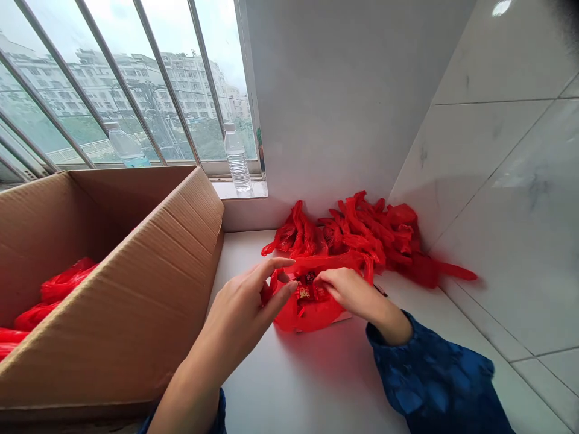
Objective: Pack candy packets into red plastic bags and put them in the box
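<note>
- Head view: large cardboard box, brown, corrugated, matte, open at the top, filling the left side; no print visible on its walls.
- White counter, smooth and slightly glossy, stretching right of the box to a wall of pale marbled tiles.
- Pile of red bags, thin crinkled plastic with twisted handles, heaped well right of the box and beyond it, in the corner against the tiles.
- More red plastic, shiny and bunched, lying inside the box at its left end.
- Red bag, same thin glossy film, resting on the counter just right of the box, mouth held apart, small dark and gold-printed items inside; print too small to read.
- Left hand, nearest the box, forefinger and thumb pinched narrowly on the bag's near rim.
- Right hand, farther right of the box, blue patterned sleeve at the wrist, fingers curled tight on the opposite rim.
- Clear water bottle, ribbed plastic, white cap, upright on the sill beyond the box's right corner; label unreadable.
</note>
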{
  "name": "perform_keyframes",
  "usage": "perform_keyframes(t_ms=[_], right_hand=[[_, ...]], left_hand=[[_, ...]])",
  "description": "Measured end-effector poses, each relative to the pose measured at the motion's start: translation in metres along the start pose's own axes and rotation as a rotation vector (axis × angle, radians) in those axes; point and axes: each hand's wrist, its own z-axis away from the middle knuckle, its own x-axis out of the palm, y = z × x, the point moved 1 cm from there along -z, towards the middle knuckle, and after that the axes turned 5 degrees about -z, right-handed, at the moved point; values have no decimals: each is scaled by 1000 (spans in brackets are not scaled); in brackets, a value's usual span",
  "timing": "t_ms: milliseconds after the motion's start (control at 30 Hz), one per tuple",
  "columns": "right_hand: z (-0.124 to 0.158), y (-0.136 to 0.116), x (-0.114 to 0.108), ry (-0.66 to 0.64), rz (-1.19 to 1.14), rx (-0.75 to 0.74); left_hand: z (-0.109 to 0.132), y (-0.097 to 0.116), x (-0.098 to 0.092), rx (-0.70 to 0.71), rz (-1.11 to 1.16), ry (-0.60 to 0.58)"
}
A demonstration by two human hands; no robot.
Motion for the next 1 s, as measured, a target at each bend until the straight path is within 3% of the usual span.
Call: perform_keyframes(t_ms=[100,233,500,700,1000], right_hand=[[-15,12,26,-56,109,115],[-21,27,40,-27,154,164],[-22,38,37,-110,133,115],[-21,46,30,-21,218,209],[-29,34,38,1,277,279]], left_hand=[[1,0,0,7,0,-11],[2,0,0,23,-10,-14],[-1,0,1,16,-6,-25],[-1,-2,2,-8,-9,-54],[-2,-1,3,20,-12,-48]])
